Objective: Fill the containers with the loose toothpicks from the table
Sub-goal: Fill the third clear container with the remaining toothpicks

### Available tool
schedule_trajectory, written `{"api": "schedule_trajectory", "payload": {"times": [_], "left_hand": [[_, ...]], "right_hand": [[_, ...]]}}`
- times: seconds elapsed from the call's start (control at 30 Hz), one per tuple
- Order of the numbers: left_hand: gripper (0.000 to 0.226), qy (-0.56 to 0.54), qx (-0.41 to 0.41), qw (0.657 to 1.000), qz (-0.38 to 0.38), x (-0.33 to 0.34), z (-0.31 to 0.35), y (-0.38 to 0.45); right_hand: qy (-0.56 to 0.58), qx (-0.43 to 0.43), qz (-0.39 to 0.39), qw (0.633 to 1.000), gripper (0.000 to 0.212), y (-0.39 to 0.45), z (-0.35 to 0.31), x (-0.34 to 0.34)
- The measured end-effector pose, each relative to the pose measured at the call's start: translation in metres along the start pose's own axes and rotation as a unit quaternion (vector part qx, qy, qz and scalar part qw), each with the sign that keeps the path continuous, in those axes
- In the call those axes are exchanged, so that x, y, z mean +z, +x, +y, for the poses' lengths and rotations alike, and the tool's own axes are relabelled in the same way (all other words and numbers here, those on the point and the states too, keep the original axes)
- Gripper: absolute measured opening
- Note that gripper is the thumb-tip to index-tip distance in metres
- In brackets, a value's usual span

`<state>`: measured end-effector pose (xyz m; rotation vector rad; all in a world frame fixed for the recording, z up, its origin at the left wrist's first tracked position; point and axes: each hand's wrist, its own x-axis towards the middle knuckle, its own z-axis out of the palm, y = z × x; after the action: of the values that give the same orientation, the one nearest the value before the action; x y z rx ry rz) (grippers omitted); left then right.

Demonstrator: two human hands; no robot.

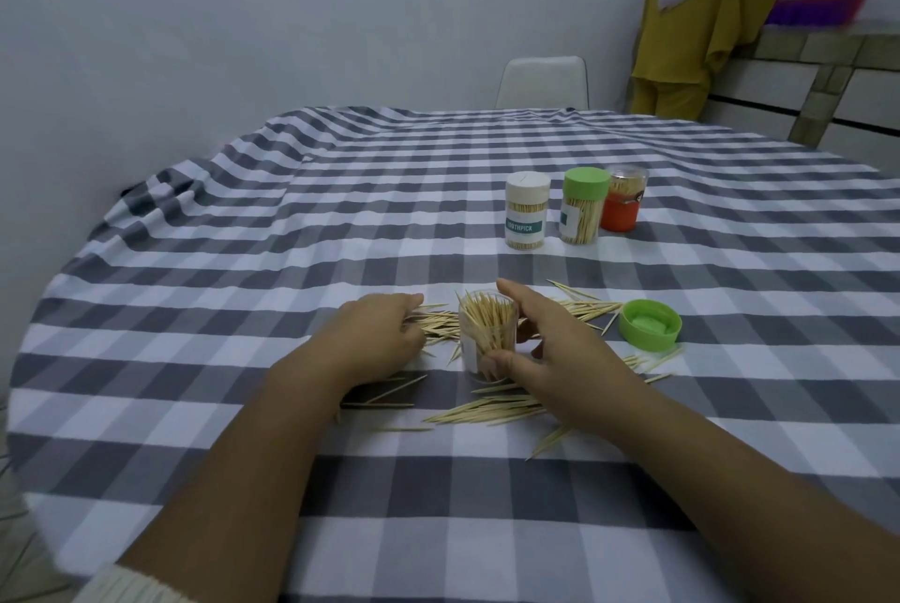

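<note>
Dozens of loose toothpicks (492,410) — light, stiff, rolling — your left hand (377,337) pinches a bunch at mid-length while your right hand (550,354) grips the open container (488,342) low.

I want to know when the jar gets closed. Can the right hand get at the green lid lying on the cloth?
Probably yes, but not at once. The green lid lies open side up just beyond the right hand, with only loose toothpicks between them. That hand now holds the open jar, so it must let go first.
</note>
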<state>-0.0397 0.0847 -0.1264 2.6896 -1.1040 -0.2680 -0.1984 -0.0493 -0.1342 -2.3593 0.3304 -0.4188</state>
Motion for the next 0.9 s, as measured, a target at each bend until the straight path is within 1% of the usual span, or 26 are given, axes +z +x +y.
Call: {"api": "schedule_trajectory", "payload": {"times": [0.07, 0.13, 0.2, 0.27, 0.37, 0.43, 0.5, 0.6, 0.7, 0.73, 0.77, 0.83, 0.9], "left_hand": [[0.058, 0.008, 0.016, 1.0, -0.01, -0.002, 0.002, -0.004], [0.059, 0.034, 0.03, 0.999, 0.002, -0.003, 0.008, -0.007], [0.052, 0.082, 0.047, 0.995, 0.044, 0.001, 0.014, -0.004], [0.043, 0.155, 0.068, 0.982, 0.083, 0.009, 0.018, 0.003], [0.037, 0.235, 0.086, 0.962, 0.114, 0.017, 0.024, 0.009], [0.036, 0.251, 0.086, 0.957, 0.12, 0.019, 0.027, 0.01], [0.037, 0.246, 0.078, 0.959, 0.118, 0.02, 0.028, 0.008], [0.035, 0.189, 0.049, 0.974, 0.113, 0.015, 0.028, 0.01], [0.027, 0.082, -0.002, 0.993, 0.089, 0.003, 0.032, 0.011], [0.022, 0.032, -0.007, 0.994, 0.106, 0.001, 0.032, 0.009], [0.018, -0.032, -0.004, 0.989, 0.143, 0.001, 0.03, 0.006], [0.016, -0.175, 0.009, 0.96, 0.217, 0.002, 0.026, -0.001], [0.012, -0.301, 0.017, 0.925, 0.233, 0.001, 0.025, -0.005]], "right_hand": [[-0.001, 0.0, 0.001, 1.0, 0.074, 0.0, 0.0, 0.0], [-0.004, 0.0, 0.0, 1.0, 0.073, 0.0, -0.001, 0.0], [-0.006, 0.002, -0.002, 1.0, 0.073, -0.001, -0.002, -0.001], [-0.006, 0.004, -0.003, 1.0, 0.074, -0.001, -0.002, -0.001], [-0.008, 0.003, -0.002, 1.0, 0.074, -0.001, -0.003, -0.001], [-0.01, 0.004, -0.002, 1.0, 0.073, -0.001, -0.004, -0.001], [-0.012, 0.003, -0.003, 1.0, 0.073, -0.002, -0.004, -0.002], [-0.011, 0.004, -0.005, 1.0, 0.073, -0.002, -0.005, -0.003], [-0.008, 0.008, -0.009, 1.0, 0.073, -0.002, -0.006, -0.003], [-0.007, 0.009, -0.01, 1.0, 0.073, -0.002, -0.006, -0.003], [-0.007, 0.009, -0.011, 1.0, 0.073, -0.002, -0.006, -0.003], [-0.008, 0.012, -0.014, 1.0, 0.073, -0.002, -0.006, -0.004], [-0.008, 0.016, -0.017, 1.0, 0.072, -0.003, -0.007, -0.004]]}}
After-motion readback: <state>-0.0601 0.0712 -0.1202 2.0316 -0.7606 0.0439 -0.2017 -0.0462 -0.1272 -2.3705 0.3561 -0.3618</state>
